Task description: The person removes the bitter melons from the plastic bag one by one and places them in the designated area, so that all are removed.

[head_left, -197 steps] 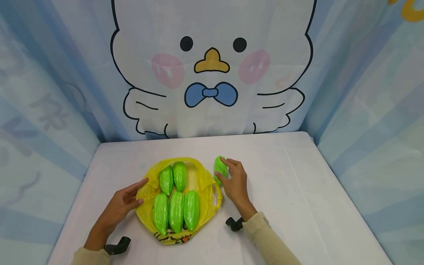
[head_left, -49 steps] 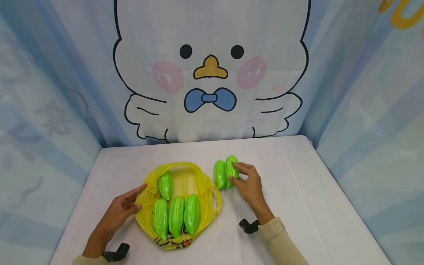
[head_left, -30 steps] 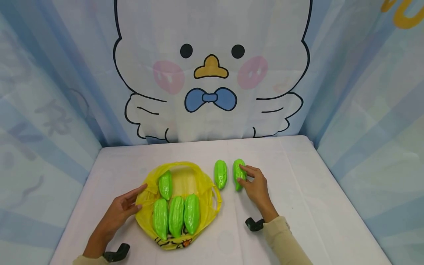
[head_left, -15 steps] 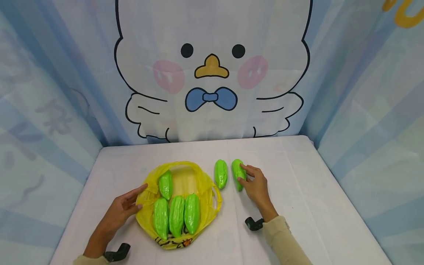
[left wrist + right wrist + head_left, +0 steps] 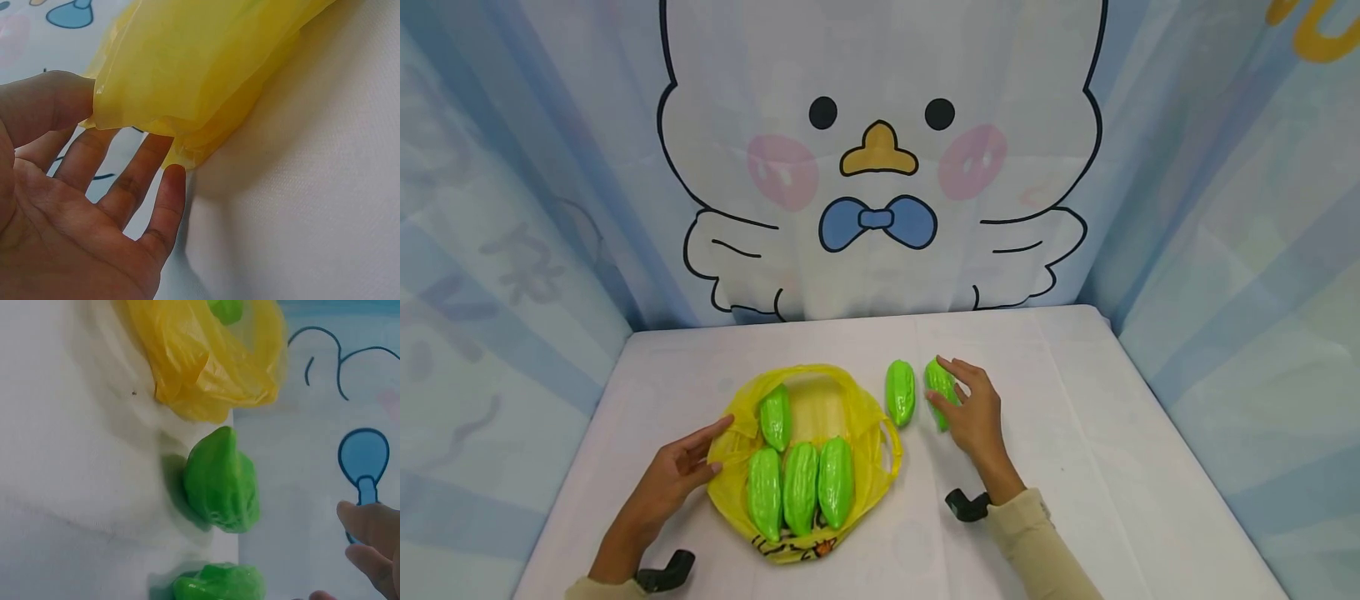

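Observation:
In the head view a yellow plastic bag [image 5: 820, 400] lies open on the table with several glossy green toy bitter melons [image 5: 801, 487] inside. My left hand [image 5: 677, 467] holds the bag's left rim between thumb and fingers; in the left wrist view the yellow film hides some fingertips. Right of the bag, a bitter melon [image 5: 900, 393] lies lengthwise on the cloth. Beside it is a second bitter melon [image 5: 937, 382], partly hidden by my right hand [image 5: 973, 408]. The right thumb and fingers are spread above it; the right wrist view shows them apart from both melons.
A white cloth covers the table [image 5: 1075, 500]. Behind it hangs a curtain [image 5: 880, 267] with a cartoon bird, and more blue drapes enclose both sides. A black wrist mount [image 5: 967, 505] sticks out by the right sleeve, another mount [image 5: 667, 572] by the left.
Two bitter melons have come out of the bag to its right since the oldest frame. My right hand has just let go of the second and spread its fingers; the left stays on the rim.

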`<state>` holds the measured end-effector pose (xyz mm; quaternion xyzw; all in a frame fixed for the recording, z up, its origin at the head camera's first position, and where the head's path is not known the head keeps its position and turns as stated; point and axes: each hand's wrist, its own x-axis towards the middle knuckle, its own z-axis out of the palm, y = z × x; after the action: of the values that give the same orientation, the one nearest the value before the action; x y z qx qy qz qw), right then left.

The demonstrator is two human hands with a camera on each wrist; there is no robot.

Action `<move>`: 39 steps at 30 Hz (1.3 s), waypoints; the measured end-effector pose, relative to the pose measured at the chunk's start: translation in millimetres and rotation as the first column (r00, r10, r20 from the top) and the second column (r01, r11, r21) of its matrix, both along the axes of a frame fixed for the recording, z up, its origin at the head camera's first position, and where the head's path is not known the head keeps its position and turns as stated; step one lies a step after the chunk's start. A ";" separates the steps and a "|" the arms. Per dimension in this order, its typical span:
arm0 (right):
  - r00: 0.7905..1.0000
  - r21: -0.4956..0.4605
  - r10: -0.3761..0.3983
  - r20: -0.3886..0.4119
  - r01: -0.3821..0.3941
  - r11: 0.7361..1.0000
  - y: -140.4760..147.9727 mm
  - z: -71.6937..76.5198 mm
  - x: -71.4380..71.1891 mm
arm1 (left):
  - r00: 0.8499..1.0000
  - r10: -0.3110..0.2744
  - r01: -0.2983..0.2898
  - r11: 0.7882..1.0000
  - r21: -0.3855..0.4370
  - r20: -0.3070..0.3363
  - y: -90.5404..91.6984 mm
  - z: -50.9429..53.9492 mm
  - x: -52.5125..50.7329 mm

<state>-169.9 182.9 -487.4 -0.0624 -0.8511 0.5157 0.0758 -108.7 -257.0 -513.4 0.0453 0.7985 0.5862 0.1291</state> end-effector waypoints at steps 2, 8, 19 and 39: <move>1.000 -0.016 0.014 -0.019 -0.014 1.000 -5.3 2.6 1.3 | 1.000 0.001 -0.001 1.000 0.002 0.003 0.3 0.5 -0.2; 0.995 -0.053 0.065 -0.075 -0.069 0.996 -23.3 6.9 5.4 | 1.000 0.000 0.000 1.000 0.006 0.011 0.1 0.8 -0.3; 0.984 -0.078 0.150 -0.093 -0.158 0.984 -58.2 10.9 10.7 | 1.000 -0.002 0.002 1.000 0.004 0.005 -1.6 -2.1 0.4; 0.919 -0.080 0.369 -0.137 -0.381 0.921 -116.9 10.8 22.1 | 1.000 0.004 -0.005 1.000 0.009 0.020 -0.1 0.6 2.1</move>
<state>-147.9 66.0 -476.6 0.1288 -0.8128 0.5677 0.0229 -106.5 -257.1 -512.8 0.0383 0.7945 0.5907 0.1355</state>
